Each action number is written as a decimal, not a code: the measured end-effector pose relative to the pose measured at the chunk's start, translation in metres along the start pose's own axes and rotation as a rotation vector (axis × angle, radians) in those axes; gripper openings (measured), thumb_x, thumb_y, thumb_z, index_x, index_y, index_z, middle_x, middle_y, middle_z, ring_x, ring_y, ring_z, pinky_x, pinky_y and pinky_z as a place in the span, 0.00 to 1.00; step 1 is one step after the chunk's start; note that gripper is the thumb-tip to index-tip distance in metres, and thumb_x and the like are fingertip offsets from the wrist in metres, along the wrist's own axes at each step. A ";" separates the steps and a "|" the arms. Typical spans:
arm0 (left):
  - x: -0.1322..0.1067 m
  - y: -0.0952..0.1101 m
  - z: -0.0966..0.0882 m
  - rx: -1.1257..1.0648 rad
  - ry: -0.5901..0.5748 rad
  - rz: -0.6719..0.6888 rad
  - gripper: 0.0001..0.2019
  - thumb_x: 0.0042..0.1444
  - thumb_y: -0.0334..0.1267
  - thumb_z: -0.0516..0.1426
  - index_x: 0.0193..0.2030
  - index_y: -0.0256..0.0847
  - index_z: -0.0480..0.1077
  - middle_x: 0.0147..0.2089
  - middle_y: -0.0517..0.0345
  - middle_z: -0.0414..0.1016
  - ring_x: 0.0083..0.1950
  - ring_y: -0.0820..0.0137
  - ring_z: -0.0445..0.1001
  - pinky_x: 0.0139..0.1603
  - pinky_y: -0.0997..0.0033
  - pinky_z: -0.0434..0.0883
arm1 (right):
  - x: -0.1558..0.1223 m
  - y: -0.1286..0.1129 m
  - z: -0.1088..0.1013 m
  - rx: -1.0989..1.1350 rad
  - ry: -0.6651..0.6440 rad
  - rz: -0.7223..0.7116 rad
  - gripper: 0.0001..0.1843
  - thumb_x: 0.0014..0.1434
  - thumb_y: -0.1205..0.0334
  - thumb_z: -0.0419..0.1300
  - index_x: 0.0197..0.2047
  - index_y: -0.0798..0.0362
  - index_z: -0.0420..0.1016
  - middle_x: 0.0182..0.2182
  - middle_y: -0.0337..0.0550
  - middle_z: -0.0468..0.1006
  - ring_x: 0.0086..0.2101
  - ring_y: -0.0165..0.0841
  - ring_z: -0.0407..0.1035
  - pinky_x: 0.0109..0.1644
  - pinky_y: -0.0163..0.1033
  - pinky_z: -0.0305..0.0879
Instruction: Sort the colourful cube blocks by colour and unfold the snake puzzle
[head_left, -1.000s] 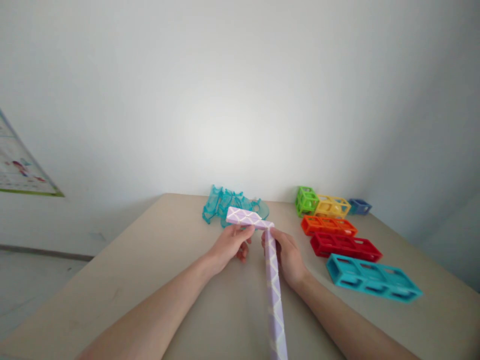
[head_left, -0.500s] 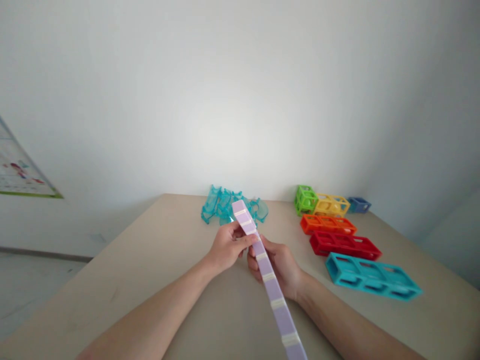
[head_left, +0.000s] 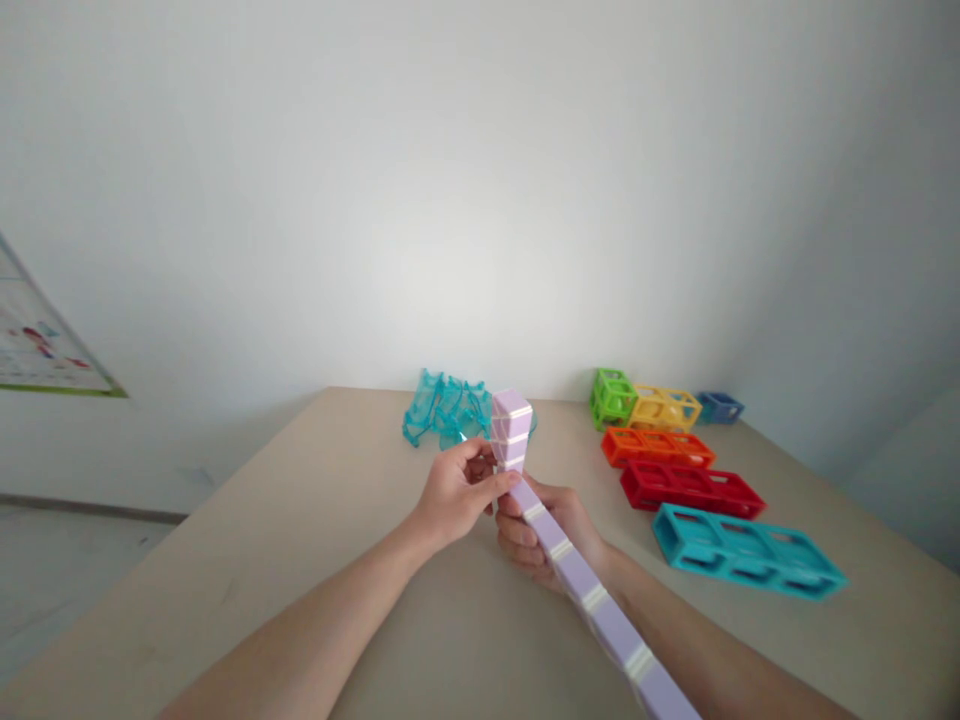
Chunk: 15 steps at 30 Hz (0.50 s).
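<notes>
Beige matte table (head_left: 300, 530) against a plain white wall. At the far edge is a heap of clear teal plastic pieces (head_left: 442, 410), partly hidden behind the raised strip end. To the right lie open lattice frames of glossy plastic: green cube (head_left: 611, 395), yellow frame (head_left: 667, 408), small blue frame (head_left: 718, 407), then orange frame (head_left: 656, 448), red frame (head_left: 690, 490) and a long turquoise frame (head_left: 750, 552), rowed side by side. The lilac strip (head_left: 579, 575) is made of blocky segments with pale joints; it is held above mid-table, its far end bent upright. Left hand (head_left: 457, 495) pinches it at the bend, fingers curled; right hand (head_left: 547, 535) is closed round it from below. Poster (head_left: 37, 350) on the left wall, print unreadable.
</notes>
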<state>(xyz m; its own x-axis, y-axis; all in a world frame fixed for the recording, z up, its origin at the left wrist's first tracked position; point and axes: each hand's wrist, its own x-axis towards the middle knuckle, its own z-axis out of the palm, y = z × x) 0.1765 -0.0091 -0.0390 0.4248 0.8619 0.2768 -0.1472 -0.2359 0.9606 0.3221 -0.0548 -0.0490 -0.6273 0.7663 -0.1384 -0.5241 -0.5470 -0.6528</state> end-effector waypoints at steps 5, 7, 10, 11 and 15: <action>0.003 -0.003 -0.004 -0.095 -0.157 -0.115 0.23 0.47 0.53 0.64 0.41 0.35 0.72 0.24 0.61 0.70 0.21 0.76 0.65 0.21 0.76 0.64 | -0.002 -0.002 0.002 0.028 -0.020 0.043 0.20 0.63 0.46 0.46 0.28 0.52 0.61 0.15 0.31 0.57 0.12 0.24 0.47 0.11 0.28 0.38; 0.004 -0.004 -0.005 -0.161 -0.194 -0.160 0.24 0.45 0.54 0.64 0.38 0.34 0.73 0.24 0.60 0.69 0.22 0.76 0.65 0.21 0.76 0.63 | -0.002 -0.002 0.002 0.037 -0.022 0.056 0.19 0.64 0.49 0.45 0.28 0.52 0.61 0.15 0.31 0.58 0.11 0.24 0.47 0.10 0.28 0.40; 0.006 -0.006 -0.006 -0.218 -0.163 -0.212 0.24 0.42 0.55 0.66 0.36 0.34 0.74 0.24 0.60 0.69 0.22 0.76 0.65 0.21 0.77 0.61 | -0.002 -0.003 0.005 0.076 -0.034 0.047 0.17 0.65 0.51 0.44 0.30 0.52 0.62 0.17 0.31 0.58 0.12 0.23 0.46 0.10 0.27 0.43; 0.006 -0.007 -0.006 -0.223 -0.148 -0.222 0.24 0.42 0.54 0.66 0.36 0.34 0.74 0.23 0.60 0.69 0.22 0.77 0.65 0.21 0.78 0.61 | -0.001 -0.003 0.006 0.088 -0.038 0.043 0.16 0.65 0.52 0.44 0.31 0.52 0.62 0.17 0.31 0.58 0.12 0.23 0.46 0.10 0.27 0.43; 0.007 -0.009 -0.005 -0.220 -0.097 -0.242 0.23 0.42 0.54 0.67 0.34 0.34 0.74 0.24 0.60 0.70 0.23 0.77 0.66 0.23 0.78 0.62 | 0.001 -0.003 0.009 0.087 -0.037 0.056 0.14 0.65 0.53 0.44 0.32 0.52 0.60 0.19 0.30 0.59 0.11 0.22 0.47 0.08 0.27 0.44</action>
<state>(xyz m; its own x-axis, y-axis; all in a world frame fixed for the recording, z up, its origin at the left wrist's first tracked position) 0.1762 0.0011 -0.0458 0.5525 0.8318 0.0527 -0.2167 0.0823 0.9728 0.3178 -0.0559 -0.0407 -0.6773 0.7214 -0.1441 -0.5343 -0.6170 -0.5778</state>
